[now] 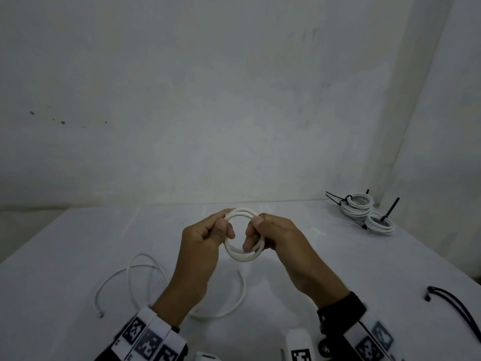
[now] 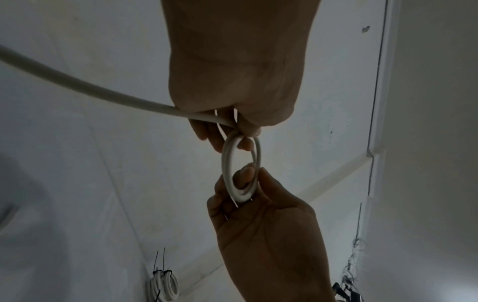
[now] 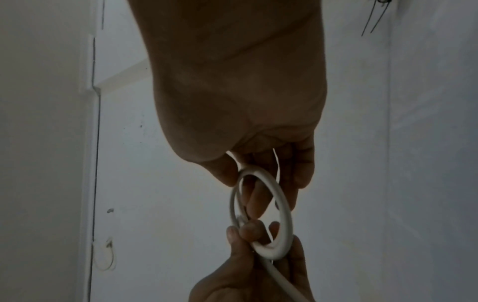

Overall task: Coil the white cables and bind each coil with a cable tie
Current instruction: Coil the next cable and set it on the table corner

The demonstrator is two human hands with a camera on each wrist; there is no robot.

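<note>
Both hands, left [image 1: 203, 237] and right [image 1: 276, 235], pinch opposite sides of a small round white cable coil [image 1: 243, 254] above the white surface [image 1: 325, 256].

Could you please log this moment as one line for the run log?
step: coiling | left hand: grips round white cable coil | right hand: grips coil | black cable tie: untouched on table | bound coils: far right

One coil [image 1: 243, 237] is held between two hands. Far to the right of the right hand [image 1: 279, 239] lie two bound coils [image 1: 367, 213]. Two loose ties [image 1: 453, 308] lie nearer, to its right.
</note>
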